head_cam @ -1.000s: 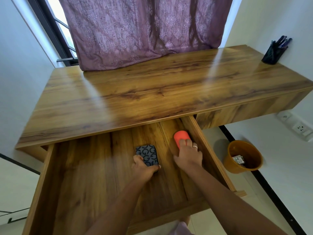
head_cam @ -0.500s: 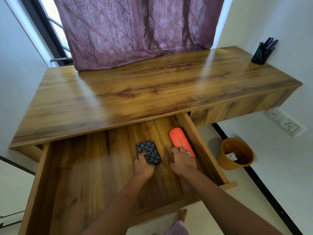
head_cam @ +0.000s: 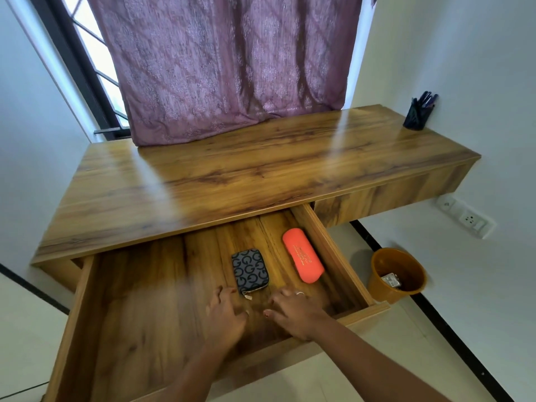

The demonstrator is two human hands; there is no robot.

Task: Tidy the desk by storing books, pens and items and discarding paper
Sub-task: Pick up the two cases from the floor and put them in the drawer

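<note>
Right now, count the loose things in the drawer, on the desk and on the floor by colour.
Orange: 2, the case and the bin
Grey patterned: 1, the pouch
Dark: 1, the pen holder
Total: 4

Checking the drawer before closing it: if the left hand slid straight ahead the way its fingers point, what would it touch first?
Probably the patterned zip pouch, lying just ahead of the left hand; blur makes this uncertain.

Orange case [head_cam: 303, 258], G-patterned grey pouch [head_cam: 250, 271]
</note>
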